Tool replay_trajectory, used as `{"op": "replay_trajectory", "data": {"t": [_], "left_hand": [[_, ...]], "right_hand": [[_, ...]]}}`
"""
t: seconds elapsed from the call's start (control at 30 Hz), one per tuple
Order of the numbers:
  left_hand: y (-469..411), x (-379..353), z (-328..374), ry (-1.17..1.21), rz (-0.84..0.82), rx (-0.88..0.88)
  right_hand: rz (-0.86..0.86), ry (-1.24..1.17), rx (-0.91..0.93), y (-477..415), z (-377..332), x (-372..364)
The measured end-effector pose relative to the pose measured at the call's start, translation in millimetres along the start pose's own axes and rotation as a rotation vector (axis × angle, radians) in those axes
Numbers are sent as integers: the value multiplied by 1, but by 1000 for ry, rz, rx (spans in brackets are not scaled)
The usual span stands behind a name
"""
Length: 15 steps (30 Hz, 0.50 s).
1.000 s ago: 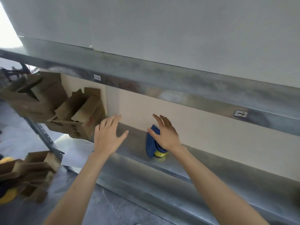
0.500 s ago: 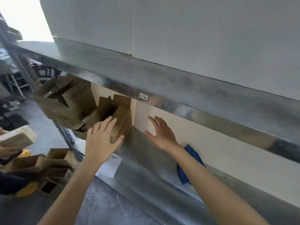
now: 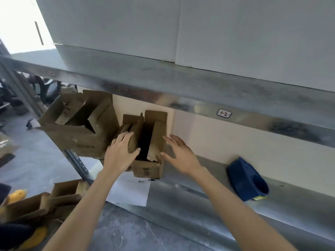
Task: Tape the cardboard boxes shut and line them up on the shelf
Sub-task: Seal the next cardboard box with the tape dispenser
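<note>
A small open cardboard box [image 3: 152, 167] stands on the metal shelf [image 3: 208, 189] with its flaps up. My left hand [image 3: 120, 153] lies on its left flap, fingers bent over the flap's edge. My right hand [image 3: 178, 155] is spread beside the box's right wall, fingers straight, at or just off the cardboard. A larger open box [image 3: 76, 127] sits to the left, tilted. The blue tape dispenser [image 3: 247, 179] with a yellow roll lies on the shelf to the right, away from both hands.
A white sheet of paper [image 3: 130, 191] with a pen lies at the shelf's front edge under the small box. An upper shelf beam [image 3: 181, 95] hangs close overhead. More open boxes [image 3: 45, 201] and a yellow object sit low at left on the floor side.
The view swung left and my hands moved left from the tape dispenser to the small box. My left hand now lies on its flap and my right hand has reached its right side.
</note>
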<state>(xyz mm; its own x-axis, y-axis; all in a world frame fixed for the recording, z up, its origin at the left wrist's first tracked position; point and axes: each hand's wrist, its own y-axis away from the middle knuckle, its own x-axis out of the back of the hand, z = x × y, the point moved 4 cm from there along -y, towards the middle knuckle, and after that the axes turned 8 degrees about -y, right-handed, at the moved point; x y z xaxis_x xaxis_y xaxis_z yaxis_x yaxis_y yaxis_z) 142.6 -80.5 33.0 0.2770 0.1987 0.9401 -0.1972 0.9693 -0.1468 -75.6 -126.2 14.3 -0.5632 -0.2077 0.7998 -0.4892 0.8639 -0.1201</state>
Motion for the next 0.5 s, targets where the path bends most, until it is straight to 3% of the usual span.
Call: {"op": "replay_trajectory", "data": {"t": [0.5], "left_hand": [[-25, -18, -14, 290, 14, -132]], "right_hand": [[38, 57, -24, -21, -3, -2]]}}
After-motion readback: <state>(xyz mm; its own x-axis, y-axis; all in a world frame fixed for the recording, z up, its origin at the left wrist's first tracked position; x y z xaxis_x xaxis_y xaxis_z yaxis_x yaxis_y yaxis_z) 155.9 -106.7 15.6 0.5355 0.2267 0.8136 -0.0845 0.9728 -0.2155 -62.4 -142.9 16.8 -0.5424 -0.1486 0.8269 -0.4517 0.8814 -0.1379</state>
